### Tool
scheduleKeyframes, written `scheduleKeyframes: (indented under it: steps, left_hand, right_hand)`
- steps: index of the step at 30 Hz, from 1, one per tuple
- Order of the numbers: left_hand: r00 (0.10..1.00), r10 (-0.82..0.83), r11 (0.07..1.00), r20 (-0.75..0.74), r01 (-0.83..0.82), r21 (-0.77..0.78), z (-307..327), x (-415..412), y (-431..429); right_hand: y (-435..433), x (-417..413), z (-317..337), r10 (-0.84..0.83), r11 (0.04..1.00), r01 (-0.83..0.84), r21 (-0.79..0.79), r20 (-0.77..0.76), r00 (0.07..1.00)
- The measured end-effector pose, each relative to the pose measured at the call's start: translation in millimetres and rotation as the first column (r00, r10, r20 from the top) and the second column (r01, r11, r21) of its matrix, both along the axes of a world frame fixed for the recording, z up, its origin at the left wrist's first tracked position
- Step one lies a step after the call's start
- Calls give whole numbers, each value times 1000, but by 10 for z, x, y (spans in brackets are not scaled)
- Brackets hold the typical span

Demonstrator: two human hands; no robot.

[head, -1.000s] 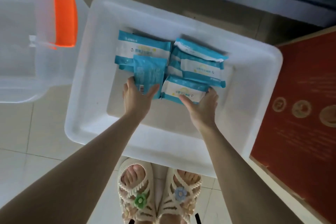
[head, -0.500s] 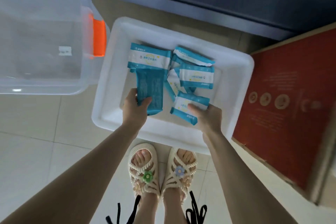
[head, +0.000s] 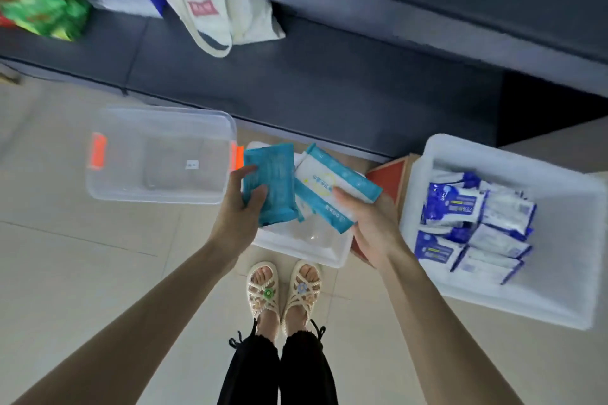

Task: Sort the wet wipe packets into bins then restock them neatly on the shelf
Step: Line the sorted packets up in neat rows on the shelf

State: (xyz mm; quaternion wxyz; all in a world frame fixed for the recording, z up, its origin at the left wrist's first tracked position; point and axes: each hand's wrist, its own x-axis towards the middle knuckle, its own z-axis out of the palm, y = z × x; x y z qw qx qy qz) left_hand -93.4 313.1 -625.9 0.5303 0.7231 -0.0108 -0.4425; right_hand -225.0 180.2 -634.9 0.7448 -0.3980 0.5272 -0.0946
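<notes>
Teal wipe packets (head: 270, 186) in both hands (head: 238, 207).

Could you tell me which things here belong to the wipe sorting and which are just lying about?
For the job: teal packet in the left hand, teal-and-white packets in the right hand, middle white bin, clear bin, blue packets in the right-hand white bin, shelf.
Lying about: tote bag, green pack, red box.
</notes>
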Motion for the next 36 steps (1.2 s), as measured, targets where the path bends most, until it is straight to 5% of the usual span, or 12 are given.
scheduleKeyframes:
  steps: [5,9,17,23,29,36]
  left_hand:
    - [1000,-1,988,13,3,-155,1512,32,-149]
    - [986,-31,970,163,69,-234,2609,41,-262]
    - [930,-103,927,353,218,-304,4134,302,-441]
    - [950,-207,824,235,299,-482,4956,646,-504]
    - [910,-192,790,368,366,-493,5555,1179,-722]
    - [752,-93,818,653,431,-381,6049,2121,-1170]
  right_hand:
    - [-112,170,1547,57,994,-40,-100,165,985]
    - [-270,178,2662,126,971,-70,-229,243,962]
    - [-601,288,4325,242,885,-50,-463,364,899]
    - [-845,524,5114,243,822,31,-569,400,884]
    - [-1080,972,5736,241,752,110,-650,427,871]
    - [-1412,1543,6134,206,671,184,-718,419,884]
